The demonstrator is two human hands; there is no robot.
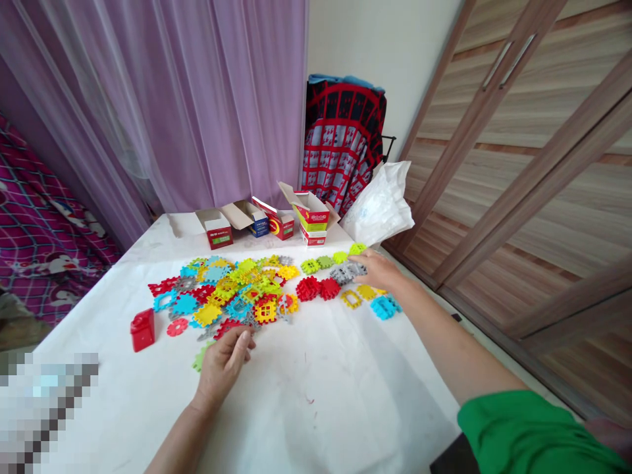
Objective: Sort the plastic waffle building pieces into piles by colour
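A mixed pile of flat, notched plastic building pieces point(224, 286) in red, blue, yellow, green and grey spreads over the table. At its near edge is my left hand point(224, 365), fingers curled in; whatever they may hold is hidden. A light green piece point(200, 359) lies partly behind that hand. My right hand point(378, 270) reaches to the far right, its fingers closed around the end of the grey pieces point(340, 273). Around it are grouped green pieces point(324, 262), red pieces point(316, 288), yellow pieces point(366, 291) and blue pieces point(385, 307).
Along the table's far edge stand several open cardboard boxes, among them a red box point(220, 236), a blue box point(259, 226) and a stacked pair point(315, 220). A white plastic bag point(380, 204) sits at the back right. A red container point(143, 330) stands left of the pile.
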